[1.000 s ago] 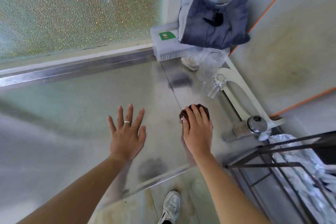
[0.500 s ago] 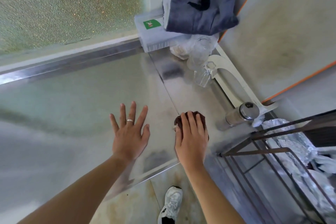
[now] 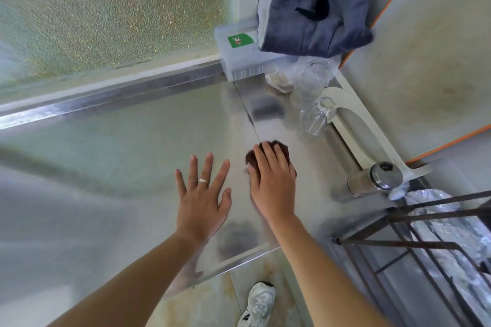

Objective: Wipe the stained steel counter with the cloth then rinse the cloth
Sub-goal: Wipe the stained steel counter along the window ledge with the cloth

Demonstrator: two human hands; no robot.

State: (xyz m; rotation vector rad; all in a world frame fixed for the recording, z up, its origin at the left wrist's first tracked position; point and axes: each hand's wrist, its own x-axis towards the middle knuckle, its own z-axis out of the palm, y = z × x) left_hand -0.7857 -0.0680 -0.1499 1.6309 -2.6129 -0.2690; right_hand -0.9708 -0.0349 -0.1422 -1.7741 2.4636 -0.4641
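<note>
A dark brown cloth lies on the steel counter, pressed flat under my right hand, whose fingers cover most of it. My left hand rests palm down on the counter just left of the right hand, fingers spread, a ring on one finger, holding nothing. A dark smudge shows on the steel near the front edge, below both hands. Another dark patch sits farther back.
At the back right stand a clear plastic box with a grey towel on it, clear bags and a glass. A steel shaker lies on its side by a dark metal rack. Frosted window behind.
My right hand slid the cloth toward me across the counter and then away again. The left hand stayed flat on the steel.
</note>
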